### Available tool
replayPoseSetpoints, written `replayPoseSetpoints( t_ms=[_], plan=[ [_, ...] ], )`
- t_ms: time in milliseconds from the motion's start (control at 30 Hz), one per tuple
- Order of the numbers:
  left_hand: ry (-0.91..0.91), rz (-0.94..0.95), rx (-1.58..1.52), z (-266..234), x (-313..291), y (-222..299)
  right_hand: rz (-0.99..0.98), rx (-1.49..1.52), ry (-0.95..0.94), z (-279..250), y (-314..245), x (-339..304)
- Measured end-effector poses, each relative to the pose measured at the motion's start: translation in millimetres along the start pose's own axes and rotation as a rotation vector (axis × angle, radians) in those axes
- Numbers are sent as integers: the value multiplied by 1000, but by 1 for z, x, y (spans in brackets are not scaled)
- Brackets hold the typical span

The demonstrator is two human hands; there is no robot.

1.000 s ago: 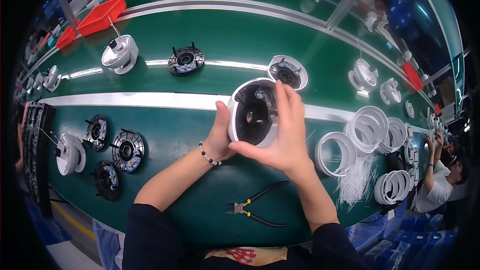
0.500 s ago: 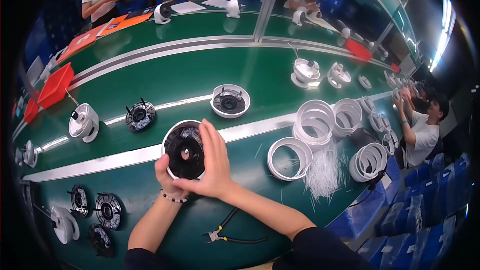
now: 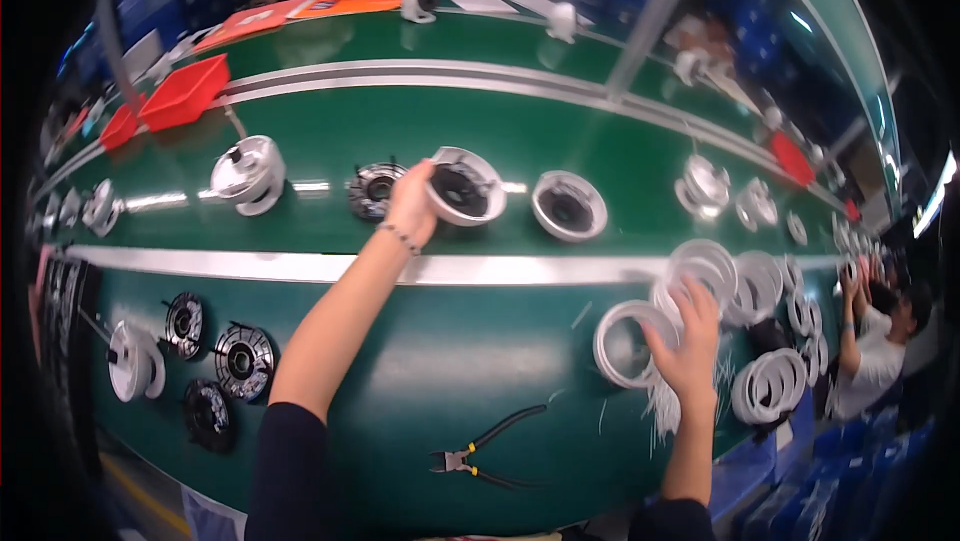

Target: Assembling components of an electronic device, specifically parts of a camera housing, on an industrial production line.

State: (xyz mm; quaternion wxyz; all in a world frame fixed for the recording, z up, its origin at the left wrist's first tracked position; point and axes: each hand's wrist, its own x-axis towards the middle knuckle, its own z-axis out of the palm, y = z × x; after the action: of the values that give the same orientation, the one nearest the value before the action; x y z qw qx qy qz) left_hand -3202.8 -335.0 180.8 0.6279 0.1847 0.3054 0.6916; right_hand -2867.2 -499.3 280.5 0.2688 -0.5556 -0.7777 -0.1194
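My left hand (image 3: 410, 209) grips the left rim of a white ring with a black round part inside (image 3: 460, 203), at or just over the far green surface. To the right of it stands a similar white ring with a black insert (image 3: 570, 219); to the left, partly behind my hand, lies a bare black round part (image 3: 372, 191). My right hand (image 3: 690, 356), fingers spread, is over the white plastic rings (image 3: 603, 346) at the right. Whether it touches them I cannot tell. Thin clear strips (image 3: 662, 411) lie partly under that hand.
Diagonal cutters (image 3: 458, 461) with black handles lie on the near surface. Several black round parts (image 3: 243, 361) and a white camera housing (image 3: 130, 361) sit near left. Another white housing (image 3: 250, 176) stands beyond the metal strip (image 3: 560, 269). Red bins (image 3: 185, 96) are far left; people work beyond.
Both hands held the ringed black part; now my left hand alone has it, farther forward beside the similar one. My right hand has let go and moved right to the rings. The view has shifted.
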Motion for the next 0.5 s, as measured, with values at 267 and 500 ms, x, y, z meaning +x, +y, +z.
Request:
replayPoseSetpoints(
  t_ms=[267, 500],
  plan=[
    [58, 162, 1254, 18, 12, -4, 80, 42, -268, 26, 34, -8],
    [212, 788, 1875, -49, 24, 63, 110, 141, -321, 31, 46, -3]
  ],
)
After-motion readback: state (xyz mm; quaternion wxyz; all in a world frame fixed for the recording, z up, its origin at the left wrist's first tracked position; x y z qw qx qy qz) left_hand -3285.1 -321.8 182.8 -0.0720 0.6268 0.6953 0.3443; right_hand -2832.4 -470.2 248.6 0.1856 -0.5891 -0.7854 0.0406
